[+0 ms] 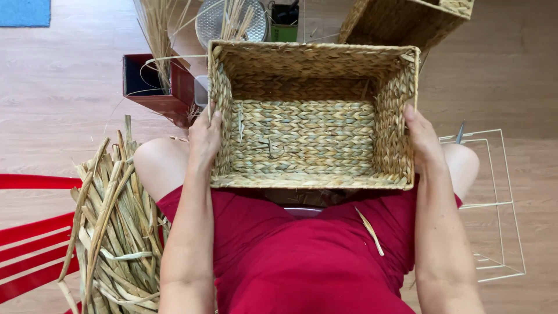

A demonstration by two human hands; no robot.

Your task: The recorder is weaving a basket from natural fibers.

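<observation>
On the red-clad lap, the left hand (204, 136) and right hand (423, 139) clasp opposite walls of the woven basket (302, 136), steadying it upright, mouth open to view.

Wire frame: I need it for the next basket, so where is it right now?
In the head view the wire frame lies on the floor at the right, beside the right hand holding the basket.

Rectangular woven basket (308, 116), braided from pale straw-coloured, slightly greenish plant fibre. Open top faces the camera; interior empty apart from a few loose strand ends on the plaited bottom. Sits upright on the person's lap, across the knees. Thick braided rim, walls straight, weave tight and even. Held at both short sides.
</observation>
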